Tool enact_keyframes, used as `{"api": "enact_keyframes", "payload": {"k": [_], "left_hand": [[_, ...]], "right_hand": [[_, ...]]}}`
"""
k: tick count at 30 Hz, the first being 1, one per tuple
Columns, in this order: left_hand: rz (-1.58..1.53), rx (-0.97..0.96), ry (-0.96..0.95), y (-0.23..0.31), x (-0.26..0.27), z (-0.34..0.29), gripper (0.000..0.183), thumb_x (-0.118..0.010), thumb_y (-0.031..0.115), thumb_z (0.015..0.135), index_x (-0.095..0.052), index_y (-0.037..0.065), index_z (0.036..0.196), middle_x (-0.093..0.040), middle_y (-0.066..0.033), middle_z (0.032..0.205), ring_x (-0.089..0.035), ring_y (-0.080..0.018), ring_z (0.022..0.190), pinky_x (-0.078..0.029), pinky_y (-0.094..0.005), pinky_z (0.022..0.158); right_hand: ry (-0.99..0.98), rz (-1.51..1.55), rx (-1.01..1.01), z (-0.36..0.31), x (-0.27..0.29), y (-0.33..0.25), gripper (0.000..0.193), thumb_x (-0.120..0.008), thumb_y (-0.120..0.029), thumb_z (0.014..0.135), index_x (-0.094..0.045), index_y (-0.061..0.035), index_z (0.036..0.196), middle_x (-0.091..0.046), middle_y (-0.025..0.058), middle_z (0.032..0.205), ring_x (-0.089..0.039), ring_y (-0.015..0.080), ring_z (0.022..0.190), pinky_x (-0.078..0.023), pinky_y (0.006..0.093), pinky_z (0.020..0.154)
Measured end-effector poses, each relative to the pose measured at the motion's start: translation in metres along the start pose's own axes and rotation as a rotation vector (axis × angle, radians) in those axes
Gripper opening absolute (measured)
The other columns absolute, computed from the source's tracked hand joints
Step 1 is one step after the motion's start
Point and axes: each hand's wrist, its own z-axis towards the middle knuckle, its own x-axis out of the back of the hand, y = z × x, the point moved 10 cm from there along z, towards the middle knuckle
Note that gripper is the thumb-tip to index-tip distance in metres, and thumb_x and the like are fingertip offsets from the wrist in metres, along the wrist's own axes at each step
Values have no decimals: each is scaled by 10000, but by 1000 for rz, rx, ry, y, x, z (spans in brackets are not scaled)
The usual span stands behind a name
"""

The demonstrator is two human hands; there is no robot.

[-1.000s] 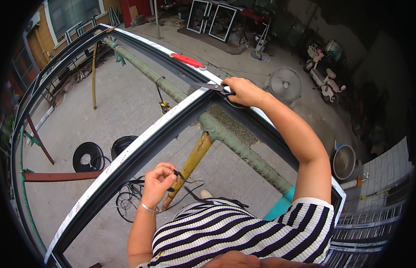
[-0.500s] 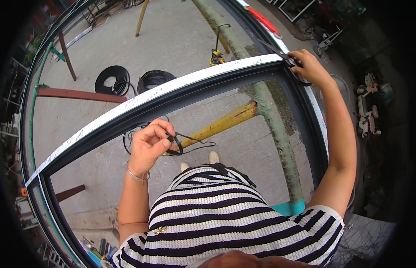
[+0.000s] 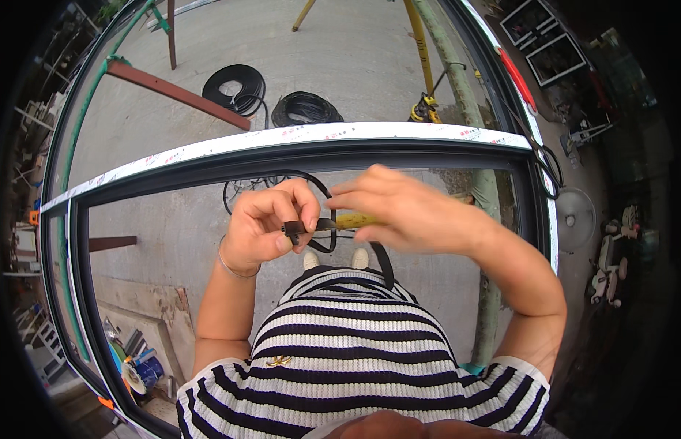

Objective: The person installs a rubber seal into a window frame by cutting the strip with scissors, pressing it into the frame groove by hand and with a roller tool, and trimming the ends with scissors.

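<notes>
My left hand [image 3: 271, 223], left of centre over the frame opening, pinches the end of a black rubber strip [image 3: 322, 181]. The strip loops up and round beside my fingers and hangs down toward my waist. My right hand [image 3: 410, 212] is just to the right, smeared by motion, its fingers stretched out and the thumb apart with nothing visible between them. Black-handled scissors [image 3: 552, 172] lie on the right corner of the window frame [image 3: 428, 132], which is dark with white protective film. A red-handled tool [image 3: 517, 79] lies farther up the same side.
Beyond the crossbar, a black coil [image 3: 234, 88] and a darker bundle [image 3: 304, 108] lie on the concrete floor. Green and yellow pipes [image 3: 487, 197] and a red-brown bar [image 3: 176, 95] support the frame. A yellow tool [image 3: 426, 110] hangs by a pipe; a fan [image 3: 571, 218] stands right.
My right hand has let go of the scissors at the frame corner and come in beside my left hand. The left hand still holds the strip. The view has shifted.
</notes>
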Motion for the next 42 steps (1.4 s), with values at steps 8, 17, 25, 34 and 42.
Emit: {"api": "enact_keyframes", "payload": {"k": [8, 17, 25, 34, 42], "left_hand": [[-287, -324, 183, 55, 74, -61, 257, -637, 296, 991, -578, 61, 1077, -529, -86, 1141, -540, -111, 872, -482, -235, 811], [540, 194, 449, -91, 88, -176, 429, -597, 188, 1003, -490, 27, 1386, -593, -95, 1266, -569, -153, 1109, -436, -333, 1013], [521, 224, 987, -1, 93, -264, 225, -556, 260, 1041, -640, 52, 1014, -475, 65, 707, -452, -50, 653, -404, -212, 622], [1260, -33, 1540, 300, -47, -416, 349, -542, 348, 1046, -622, 27, 1158, -486, 48, 702, -449, -38, 596, -380, -201, 553], [1243, 422, 2589, 265, -371, -711, 474, -565, 421, 1008, -524, 22, 1260, -465, -19, 911, -440, -107, 798, -383, -250, 688]], "right_hand": [[-440, 925, -207, 107, -174, 6, 379, -529, -397, 1035, -575, -21, 1004, -561, 47, 717, -544, 148, 626, -468, 312, 573], [65, 1461, -151, 186, -176, -29, 413, -453, -405, 1075, -488, -75, 830, -438, -6, 617, -403, 91, 493, -403, 256, 472], [296, 694, -27, 214, -146, -5, 432, -493, -401, 1066, -442, -110, 750, -415, -44, 650, -371, 61, 605, -313, 268, 539], [-212, 941, -177, 200, -225, 15, 383, -566, -392, 1033, -567, -58, 846, -386, -72, 665, -327, 39, 631, -279, 240, 560], [-306, 1139, -138, 200, -268, 7, 343, -560, -367, 1040, -621, -59, 902, -397, -92, 635, -311, 15, 557, -227, 214, 493]]}}
